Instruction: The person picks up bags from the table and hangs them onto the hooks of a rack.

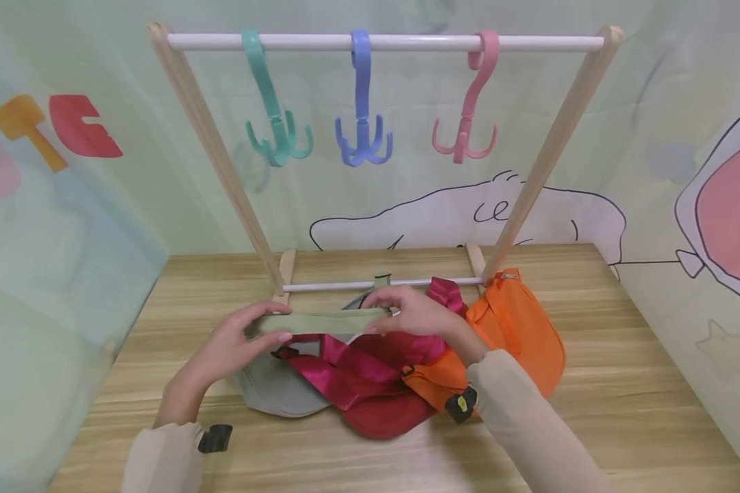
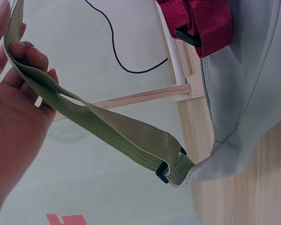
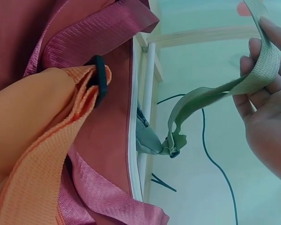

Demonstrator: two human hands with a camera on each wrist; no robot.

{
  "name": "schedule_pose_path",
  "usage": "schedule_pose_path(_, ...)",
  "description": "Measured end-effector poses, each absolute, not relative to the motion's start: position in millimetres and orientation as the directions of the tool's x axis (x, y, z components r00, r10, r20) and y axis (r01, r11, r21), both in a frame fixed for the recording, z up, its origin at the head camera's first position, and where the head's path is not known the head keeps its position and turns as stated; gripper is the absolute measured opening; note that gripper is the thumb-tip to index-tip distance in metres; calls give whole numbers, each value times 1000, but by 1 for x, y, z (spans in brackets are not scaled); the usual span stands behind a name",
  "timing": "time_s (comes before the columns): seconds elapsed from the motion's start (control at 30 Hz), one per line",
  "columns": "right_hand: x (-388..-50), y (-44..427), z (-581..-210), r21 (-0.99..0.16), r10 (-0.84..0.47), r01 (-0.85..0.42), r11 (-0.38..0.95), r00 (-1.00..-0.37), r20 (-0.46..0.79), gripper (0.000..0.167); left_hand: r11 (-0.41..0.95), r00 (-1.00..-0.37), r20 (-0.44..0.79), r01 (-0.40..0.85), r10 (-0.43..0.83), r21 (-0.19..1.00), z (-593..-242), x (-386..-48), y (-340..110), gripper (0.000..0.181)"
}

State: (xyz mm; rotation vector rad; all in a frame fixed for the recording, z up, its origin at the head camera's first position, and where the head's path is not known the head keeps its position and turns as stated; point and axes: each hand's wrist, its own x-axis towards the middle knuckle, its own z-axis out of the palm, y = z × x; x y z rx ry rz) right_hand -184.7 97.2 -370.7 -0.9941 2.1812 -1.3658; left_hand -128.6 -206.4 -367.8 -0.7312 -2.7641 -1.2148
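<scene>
A green strap (image 1: 327,323) is stretched level between both hands, above the bags. The left hand (image 1: 231,342) grips its left end; in the left wrist view the fingers curl round the webbing (image 2: 107,124), which runs to a black buckle on the grey bag (image 2: 253,93). The right hand (image 1: 416,315) pinches the other end, and the right wrist view shows the strap (image 3: 257,75) lying across its fingers. Below lie the grey bag (image 1: 280,387), a red bag (image 1: 385,414) with crimson straps (image 1: 358,370), and an orange bag (image 1: 530,335), overlapping.
Behind the bags stands a wooden rack with a white top rail (image 1: 419,43). From it hang a green hook (image 1: 277,137), a blue hook (image 1: 362,137) and a pink hook (image 1: 464,130). A lower white rail (image 1: 327,286) runs near the tabletop (image 1: 623,383). Printed curtains surround the table.
</scene>
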Motion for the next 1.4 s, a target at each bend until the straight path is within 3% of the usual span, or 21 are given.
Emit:
schedule_pose_path(0.47, -187, 99, -361, -896, -751, -387, 217, -653, 99, 14, 600, -875, 267, 474, 404, 644, -361, -132, -208, 33)
schedule_pose_path(0.87, -190, 105, -355, -888, -751, -404, 220, -651, 111, 9, 591, -876, 258, 469, 408, 657, -352, -133, -207, 32)
schedule_pose_path(1.4, -191, 106, -345, -829, -712, -492, 268, -680, 173, 39, 596, -884, 292, 463, 365, 656, -348, -134, -212, 27)
